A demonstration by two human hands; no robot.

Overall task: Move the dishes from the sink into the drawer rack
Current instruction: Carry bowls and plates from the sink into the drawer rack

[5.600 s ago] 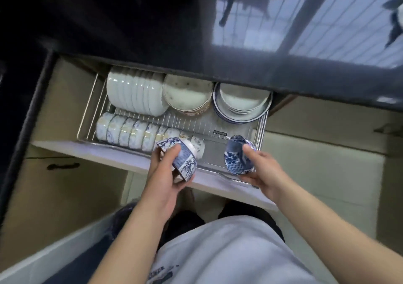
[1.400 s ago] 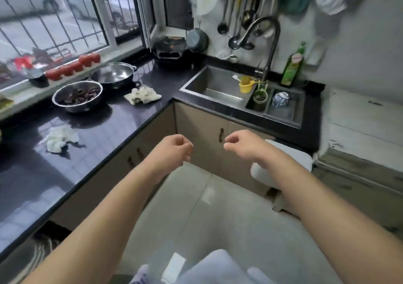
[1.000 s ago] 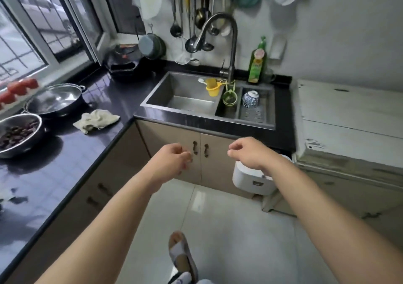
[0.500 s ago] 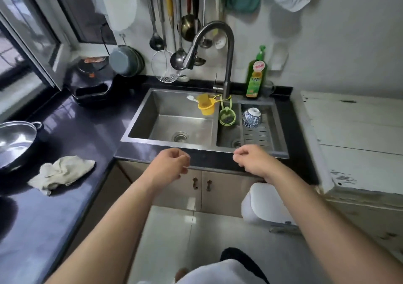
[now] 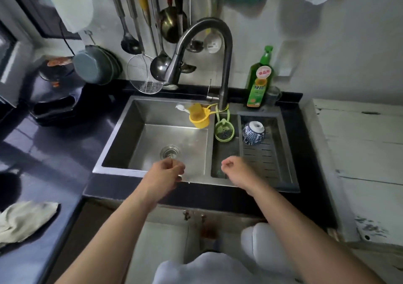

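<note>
One blue-and-white patterned bowl (image 5: pixel 253 133) sits upside down on the slotted drain tray (image 5: pixel 270 159) in the right part of the steel sink (image 5: pixel 122 135). My left hand (image 5: pixel 162 172) hovers over the sink's front rim, fingers loosely curled, holding nothing. My right hand (image 5: pixel 236 170) hangs over the narrow middle basin, also loosely curled with nothing in it, a hand's length in front of and left of the bowl. The drawer rack is out of sight.
A curved tap (image 5: pixel 205 50) arches over the sink, with a yellow cup holder (image 5: pixel 198 116) and a green strainer (image 5: pixel 224 131) hanging below it. A green soap bottle (image 5: pixel 259 81) stands behind. Ladles hang on the wall. A cloth (image 5: pixel 24 218) lies on the dark counter at left.
I set bowls in the drawer rack earlier, then turned and walked to the sink. Both hands, holding nothing, have come forward from in front of the cabinet to above the sink's front rim.
</note>
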